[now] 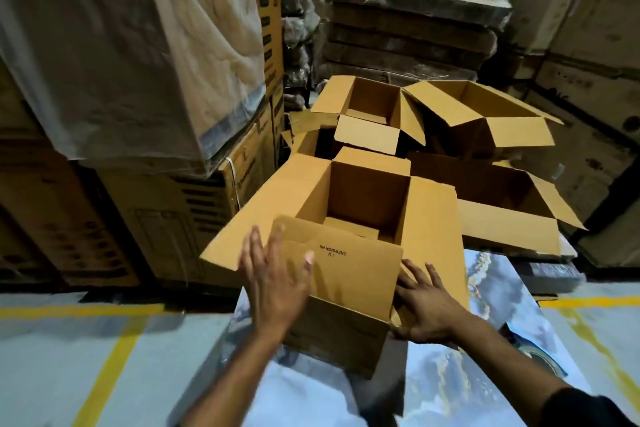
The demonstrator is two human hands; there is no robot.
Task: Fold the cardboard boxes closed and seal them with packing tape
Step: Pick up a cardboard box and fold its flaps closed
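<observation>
Head view: we look down on an open box at centre frame, set on a marbled table.
Box: its four flaps stand open; the near flap, printed with small text, tilts up toward us.
Box contents: we see bare cardboard walls and folded bottom flaps, nothing else.
Left hand: we have the fingers straight and spread, palm against the near flap's left part, gripping nothing.
Right hand: fingers spread flat on the box's right flap by the near right corner; thumb under the corner edge, so we cannot tell if it grips.
Tape: a roll lies at lower right on the table, partly behind the right forearm.
Other boxes: several open ones at upper centre and right, insides bare where visible.
Stacks: wrapped cartons at top of frame.
</observation>
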